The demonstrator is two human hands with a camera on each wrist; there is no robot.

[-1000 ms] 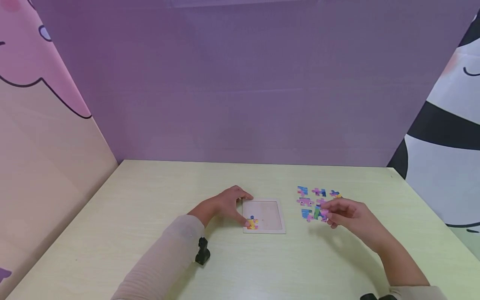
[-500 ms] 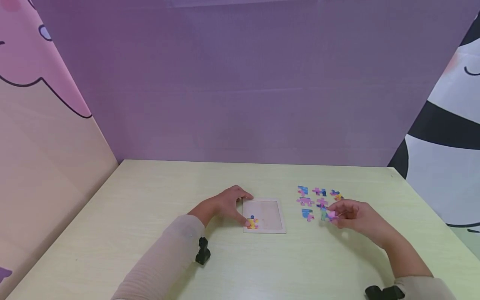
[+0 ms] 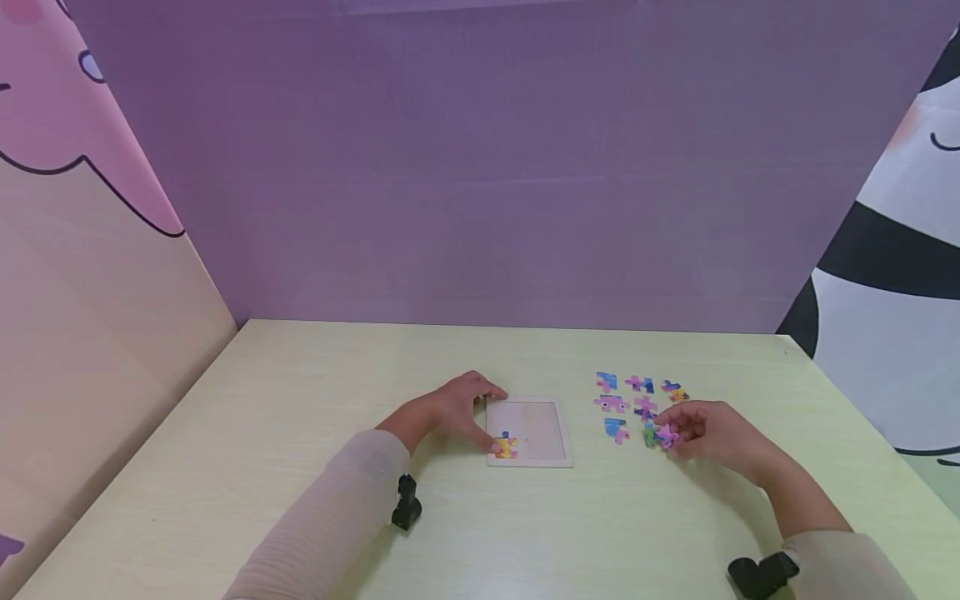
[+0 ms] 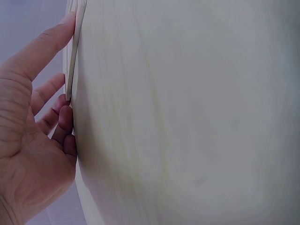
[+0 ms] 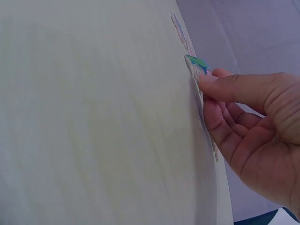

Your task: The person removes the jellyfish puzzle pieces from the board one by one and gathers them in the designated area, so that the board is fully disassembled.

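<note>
1. Pale yellow-green wooden tabletop (image 3: pixel 300 467) carries all items; purple backdrop panel (image 3: pixel 480 167) stands behind it, with cartoon-printed panels on either side
2. Square pale wooden puzzle tray (image 3: pixel 540 425) lies flat near the table's middle; its recess is bare wood apart from one fitted piece
3. Left hand (image 3: pixel 450 408) rests on the table against the tray's left edge; fingers are gently curved, thumb tip at the near-left corner and fingertips at the far-left corner. In the left wrist view the thumb (image 4: pixel 56 37) presses the tray's thin edge (image 4: pixel 75 47), and the hand (image 4: pixel 33 131) grips nothing
4. Right hand (image 3: pixel 708 433) sits to the right of the tray, well apart from it, fingers curled; thumb and forefinger pinch a pink and green puzzle piece (image 3: pixel 660 435) at the near-right of the loose group. The right wrist view shows the thumb (image 5: pixel 234 89) on that piece (image 5: pixel 197 63), which is close to the table surface; whether it is lifted cannot be told
5. Loose pink and blue puzzle pieces (image 3: pixel 622 404) lie in rough rows just beyond and left of the right hand
6. Yellow, blue and pink puzzle piece (image 3: pixel 506 446) sits in the tray's near-left corner, beside the left thumb
</note>
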